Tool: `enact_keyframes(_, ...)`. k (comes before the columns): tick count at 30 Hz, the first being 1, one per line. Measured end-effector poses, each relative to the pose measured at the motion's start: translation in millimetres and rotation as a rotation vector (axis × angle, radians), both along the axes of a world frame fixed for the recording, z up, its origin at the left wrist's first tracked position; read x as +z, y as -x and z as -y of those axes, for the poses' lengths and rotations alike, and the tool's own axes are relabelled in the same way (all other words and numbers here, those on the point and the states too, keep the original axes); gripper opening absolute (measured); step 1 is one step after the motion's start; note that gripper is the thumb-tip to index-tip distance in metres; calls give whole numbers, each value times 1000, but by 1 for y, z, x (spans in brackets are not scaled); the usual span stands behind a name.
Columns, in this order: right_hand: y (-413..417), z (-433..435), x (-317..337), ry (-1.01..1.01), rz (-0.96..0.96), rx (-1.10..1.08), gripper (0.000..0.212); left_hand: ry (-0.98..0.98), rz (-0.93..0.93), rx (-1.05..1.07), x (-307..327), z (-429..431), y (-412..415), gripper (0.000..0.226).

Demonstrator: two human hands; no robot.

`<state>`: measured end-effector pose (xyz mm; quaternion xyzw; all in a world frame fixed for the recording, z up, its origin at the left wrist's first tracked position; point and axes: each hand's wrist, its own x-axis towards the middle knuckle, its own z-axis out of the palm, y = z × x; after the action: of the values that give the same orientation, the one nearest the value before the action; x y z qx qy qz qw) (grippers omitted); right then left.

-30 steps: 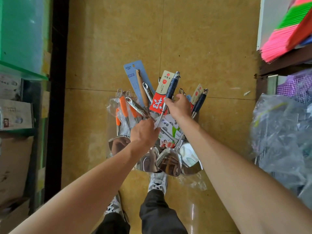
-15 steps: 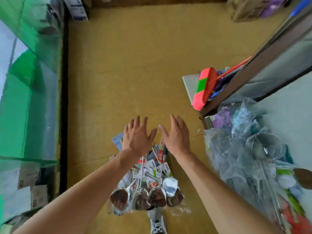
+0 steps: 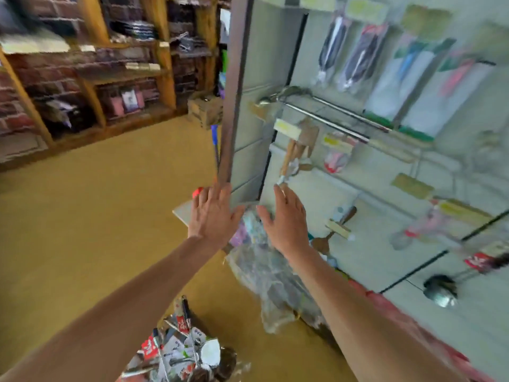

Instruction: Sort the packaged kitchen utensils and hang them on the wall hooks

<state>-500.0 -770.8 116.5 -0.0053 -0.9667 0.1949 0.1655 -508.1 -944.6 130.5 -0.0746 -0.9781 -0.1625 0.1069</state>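
both hands [image 3: 248, 219] empty, utensil pile [image 3: 181, 351] below

Wooden shelves [image 3: 115, 75] against brick; yellow floor [image 3: 82, 216].

We see a bright, evenly lit room with soft daylight and hardly any shadow; motion blur smears the whole frame, worst on the wall display [image 3: 385, 133] at right and the shelves [image 3: 110, 64] at upper left; wide-angle distortion bends the edges; the floor [image 3: 82, 216] shows no glare.
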Motion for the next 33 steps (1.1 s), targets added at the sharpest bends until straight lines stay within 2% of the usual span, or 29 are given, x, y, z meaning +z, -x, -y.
enact_keyframes(4,-40,-88,29,-14,-37,-165,67,-35,-21,-178,30,-95,-20,66)
enact_keyframes(8,-84,-168,31,2,-24,-286,67,-68,-8,-340,33,-184,-47,67)
enact_keyframes(19,-210,-373,-27,47,71,-623,70,17,35,-654,-18,-401,-114,65)
enact_keyframes(27,-237,-486,-64,68,91,-701,68,14,63,-767,-49,-531,-136,52)
enact_keyframes(29,-236,-508,-72,64,50,-712,61,31,84,-772,-59,-561,-132,50)
enact_keyframes(33,-238,-537,-94,-27,-191,-645,33,34,198,-721,-82,-617,-119,47)
